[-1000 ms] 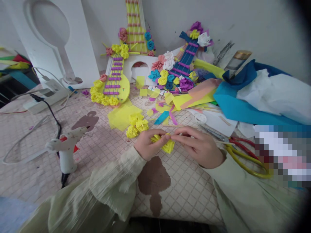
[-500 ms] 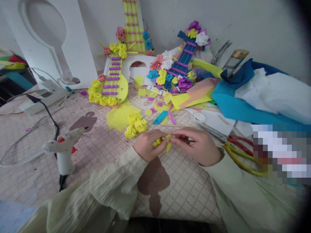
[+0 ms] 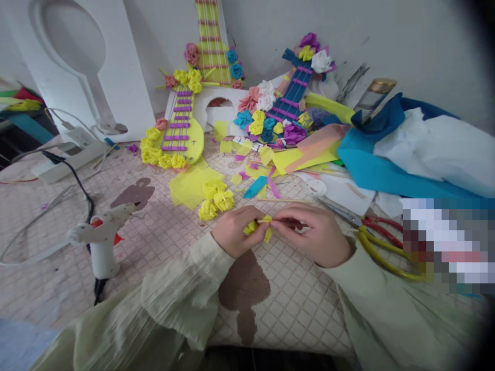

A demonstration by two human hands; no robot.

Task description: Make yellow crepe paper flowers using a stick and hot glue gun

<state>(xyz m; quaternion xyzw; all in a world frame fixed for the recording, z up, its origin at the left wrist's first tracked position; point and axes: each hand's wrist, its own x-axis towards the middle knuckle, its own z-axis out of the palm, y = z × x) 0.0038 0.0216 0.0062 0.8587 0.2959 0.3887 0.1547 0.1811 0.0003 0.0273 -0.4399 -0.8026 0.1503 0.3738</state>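
Near the middle of the table, my left hand [image 3: 240, 231] is closed on a small piece of yellow crepe paper [image 3: 267, 233], part of which shows between the two hands. My right hand [image 3: 315, 232] pinches the same piece from the other side, its thumb and forefinger at the paper's edge. A thin pale stick seems to lie across the paper at the left fingertips. Beyond my left hand sits a cluster of yellow paper flowers [image 3: 223, 200], beside flat yellow sheets [image 3: 185, 186].
A white glue gun [image 3: 103, 252] stands at left, near a power strip [image 3: 73, 154]. Scissors with yellow handles [image 3: 382, 257] lie at right. Flower-decorated model instruments [image 3: 193, 136], paper scraps and blue paper [image 3: 371, 167] fill the back.
My right thumb and forefinger have shifted slightly at the yellow paper, showing a little more of it. My left hand has barely moved.
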